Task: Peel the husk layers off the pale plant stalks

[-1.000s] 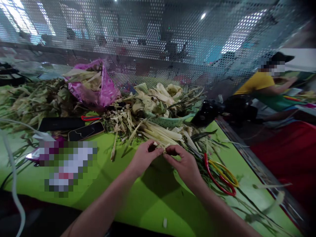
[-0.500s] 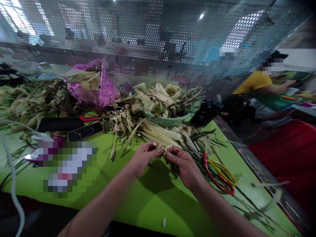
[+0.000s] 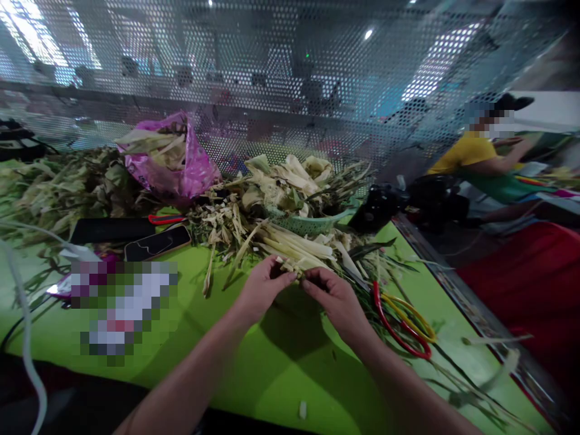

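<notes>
left hand (image 3: 265, 289) and right hand (image 3: 338, 299) met over the green table (image 3: 254, 374), fingertips nearly touching. both were pinched shut on the same pale stalk (image 3: 296, 273), thumbs on the near side, other fingers curled over it. the stalk end sat between the two hands, just above the table, at the near end of a bundle of pale stalks (image 3: 299, 244) that lay flat and pointed toward the back. exact grip point was partly hidden by the fingers.

behind the bundle: a green basket (image 3: 317, 223) heaped with husks and leaves. left of it were loose dry scraps, then a pink bag (image 3: 190, 166) stuffed with more leaves, and a long leaf pile (image 3: 54, 181) along the back left. a phone (image 3: 157, 241) lay beside a flat black case (image 3: 111, 228), with a red handle (image 3: 165, 218) just behind them. red and yellow loops (image 3: 405, 320) lay just right of the right hand, on thin green stems. a small white scrap (image 3: 302, 409) lay alone near the table's front edge. a white cable (image 3: 25, 326) ran down the far left. a black device (image 3: 380, 206) stood at the back right corner. a perforated metal screen (image 3: 290, 90) closed off the back. another person in a yellow shirt (image 3: 471, 151) was well apart at the right.
</notes>
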`<state>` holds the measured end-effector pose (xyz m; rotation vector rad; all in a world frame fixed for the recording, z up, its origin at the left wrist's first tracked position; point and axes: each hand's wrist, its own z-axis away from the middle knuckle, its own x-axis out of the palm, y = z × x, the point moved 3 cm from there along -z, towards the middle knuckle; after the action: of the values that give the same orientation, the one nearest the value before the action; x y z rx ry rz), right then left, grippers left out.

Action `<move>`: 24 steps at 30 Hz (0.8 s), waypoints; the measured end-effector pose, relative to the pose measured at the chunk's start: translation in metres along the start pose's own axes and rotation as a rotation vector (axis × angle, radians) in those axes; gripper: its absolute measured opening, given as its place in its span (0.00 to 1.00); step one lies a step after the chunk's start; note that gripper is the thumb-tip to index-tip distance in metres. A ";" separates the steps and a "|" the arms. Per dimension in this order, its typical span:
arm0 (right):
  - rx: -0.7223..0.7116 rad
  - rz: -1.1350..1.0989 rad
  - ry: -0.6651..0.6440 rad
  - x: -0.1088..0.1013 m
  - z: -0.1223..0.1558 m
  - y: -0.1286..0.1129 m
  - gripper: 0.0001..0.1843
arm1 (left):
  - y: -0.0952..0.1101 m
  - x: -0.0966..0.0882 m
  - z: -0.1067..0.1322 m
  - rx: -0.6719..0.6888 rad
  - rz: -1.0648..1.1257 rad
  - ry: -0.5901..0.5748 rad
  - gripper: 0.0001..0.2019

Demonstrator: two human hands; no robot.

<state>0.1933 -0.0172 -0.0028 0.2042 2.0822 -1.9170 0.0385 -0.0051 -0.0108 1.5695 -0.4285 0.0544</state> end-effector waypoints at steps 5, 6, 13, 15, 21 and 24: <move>-0.032 0.071 0.002 0.003 0.003 -0.002 0.11 | -0.002 0.003 0.001 -0.016 0.019 0.068 0.13; -0.028 0.073 -0.006 0.004 0.004 -0.001 0.12 | -0.002 0.003 0.001 -0.017 0.029 0.079 0.12; -0.031 0.063 -0.021 0.009 0.005 0.002 0.12 | -0.007 0.005 0.002 -0.039 0.096 0.132 0.11; -0.030 0.053 -0.004 0.007 0.004 0.003 0.12 | -0.007 0.005 0.002 -0.076 0.116 0.124 0.11; -0.032 0.051 0.041 0.002 0.003 0.000 0.12 | -0.002 0.003 0.003 -0.131 0.126 0.117 0.13; -0.029 0.056 0.054 0.002 0.003 -0.002 0.12 | -0.002 0.003 0.003 -0.120 0.087 0.097 0.14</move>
<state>0.1914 -0.0206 -0.0018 0.3071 2.1145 -1.8671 0.0407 -0.0086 -0.0119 1.4238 -0.4165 0.1679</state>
